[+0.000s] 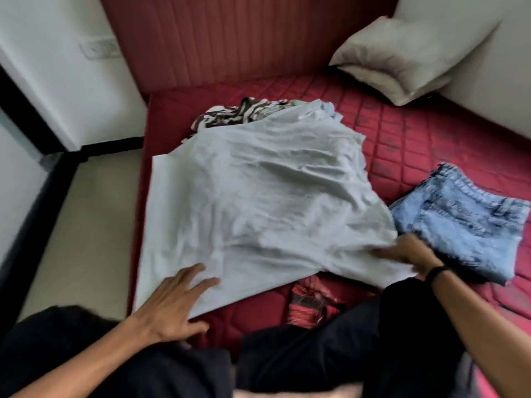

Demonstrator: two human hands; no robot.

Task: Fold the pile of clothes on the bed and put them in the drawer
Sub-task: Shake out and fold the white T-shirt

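A large white garment (258, 202) lies spread and wrinkled over the red mattress (416, 133), covering most of the clothes pile. A brown-and-white patterned garment (235, 113) pokes out behind it. My left hand (175, 303) lies flat with spread fingers on the white garment's near left corner. My right hand (408, 252) rests with straight fingers on its near right edge. Folded light-blue denim shorts (465, 222) lie to the right of that hand.
A red patterned cloth (313, 300) lies on the mattress between my dark-clothed knees. A white pillow (402, 58) leans in the far right corner against the wall. The padded red headboard (230, 38) stands behind. Beige floor (86, 225) runs along the bed's left side.
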